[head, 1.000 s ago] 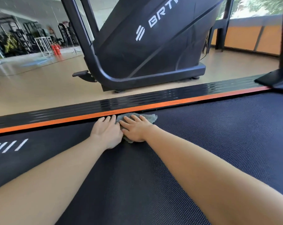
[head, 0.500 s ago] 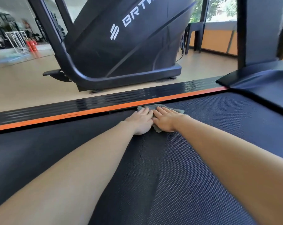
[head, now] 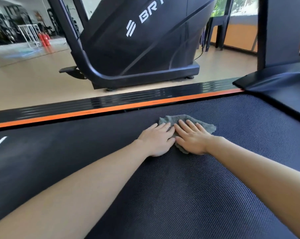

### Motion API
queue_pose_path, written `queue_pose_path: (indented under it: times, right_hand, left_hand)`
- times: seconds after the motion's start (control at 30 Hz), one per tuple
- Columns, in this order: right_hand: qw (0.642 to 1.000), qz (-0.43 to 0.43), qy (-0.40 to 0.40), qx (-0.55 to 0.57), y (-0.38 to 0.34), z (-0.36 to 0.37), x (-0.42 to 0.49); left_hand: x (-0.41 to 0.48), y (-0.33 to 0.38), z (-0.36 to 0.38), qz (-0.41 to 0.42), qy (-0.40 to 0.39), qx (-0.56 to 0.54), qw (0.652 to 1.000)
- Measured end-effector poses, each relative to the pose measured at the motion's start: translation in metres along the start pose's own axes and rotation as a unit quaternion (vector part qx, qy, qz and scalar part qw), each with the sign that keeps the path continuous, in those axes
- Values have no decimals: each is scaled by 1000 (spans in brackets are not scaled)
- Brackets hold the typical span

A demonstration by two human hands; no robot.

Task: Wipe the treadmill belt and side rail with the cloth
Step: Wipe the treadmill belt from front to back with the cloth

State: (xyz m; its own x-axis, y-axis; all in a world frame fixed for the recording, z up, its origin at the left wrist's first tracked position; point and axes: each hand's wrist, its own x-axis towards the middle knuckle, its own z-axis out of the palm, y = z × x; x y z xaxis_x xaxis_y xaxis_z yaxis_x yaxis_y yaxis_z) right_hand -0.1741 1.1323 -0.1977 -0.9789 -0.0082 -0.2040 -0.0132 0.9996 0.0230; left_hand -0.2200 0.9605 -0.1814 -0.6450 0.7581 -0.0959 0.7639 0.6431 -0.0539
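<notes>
Two hands press one grey cloth [head: 206, 125] flat on the belt [head: 180, 190]. Your left hand [head: 157, 141] has its fingertips on the cloth's 9 o'clock edge and your right hand [head: 192, 140] covers its middle. Each grip is wide, fingers straight. The one side rail [head: 111, 101] runs at 12 o'clock, near the cloth but apart from it.

Grey cloth [head: 189, 120] on a black belt [head: 163, 195] with fine woven dot texture; side rail [head: 111, 102] glossy black, edged orange; black machine [head: 145, 49] with white lettering; floor [head: 34, 80] tan
</notes>
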Motion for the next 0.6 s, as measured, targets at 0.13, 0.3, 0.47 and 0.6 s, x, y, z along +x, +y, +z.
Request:
queue_pose_path:
  times: [0.13, 0.3, 0.47, 0.6]
  right_hand:
    - [994, -112, 0, -7, -79, 1, -25]
    - [966, -258, 12, -33, -160, 3, -67]
    - [914, -403, -6, -45, -218, 9, -124]
    - [871, -488, -11, -65, -265, 16, -166]
  left_hand:
    - [-98, -29, 13, -55, 20, 4, 998]
    - [-217, -37, 4, -104, -4, -30, 994]
    - [-334, -25, 9, -109, -13, 1, 994]
    - [-404, -31, 5, -97, -9, 1, 995]
